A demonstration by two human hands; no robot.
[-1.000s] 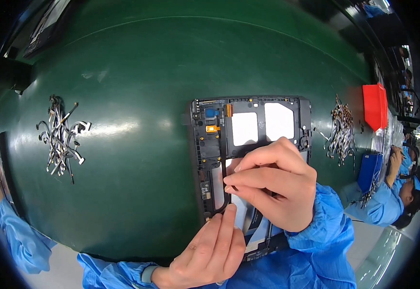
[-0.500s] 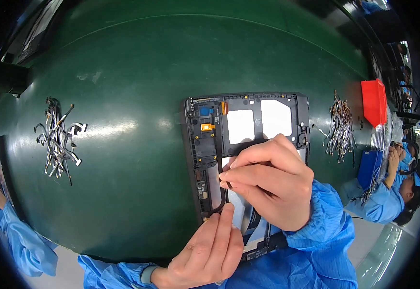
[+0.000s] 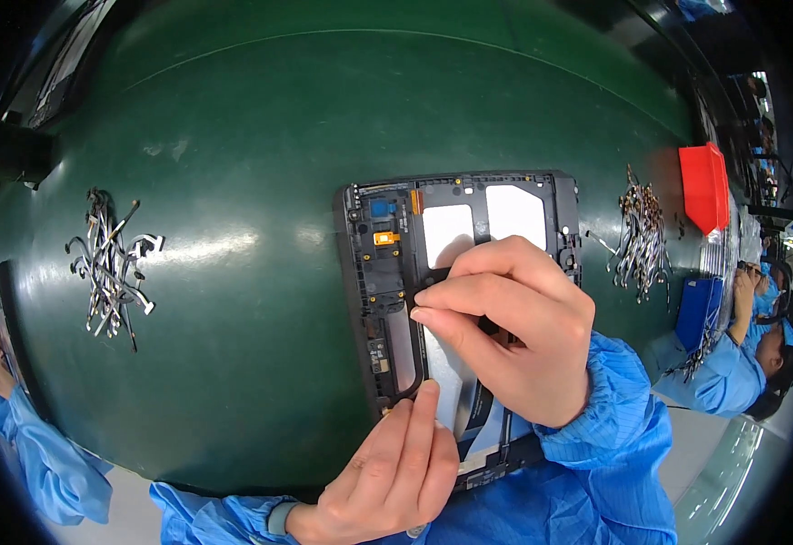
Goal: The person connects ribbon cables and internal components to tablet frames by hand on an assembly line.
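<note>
Head view, looking down: a dark green counter point(image 3: 251, 163) fills most of the scene, its edges bowed by the lens. Right of centre, close to the wearer, lies an open black device point(image 3: 481, 218), flat and slightly turned, its inside facing up. Two bright panels point(image 3: 448, 227) show in its far half; along its left side sit a small blue part point(image 3: 383, 208) and, just nearer, an orange part point(image 3: 385, 239). A thin black strip point(image 3: 421, 354) runs down beside them and curves left near the left hand point(image 3: 392, 468).

That hand lies over the device's near left corner, fingers together and stretched forward, one fingertip at the strip; its thumb is hidden. The right hand point(image 3: 523, 331) reaches across the device, its thumb and forefinger tips nearly meeting at the strip. Whether either hand grips the strip, I cannot tell.

Well to the left lies a loose cable heap point(image 3: 110, 268); right of the device is a second heap point(image 3: 642, 241). Beyond that stand a red bin point(image 3: 705, 188) and, nearer, a blue bin point(image 3: 698, 312). Co-workers' blue sleeves show at the far left point(image 3: 46, 463) and far right point(image 3: 719, 377).
</note>
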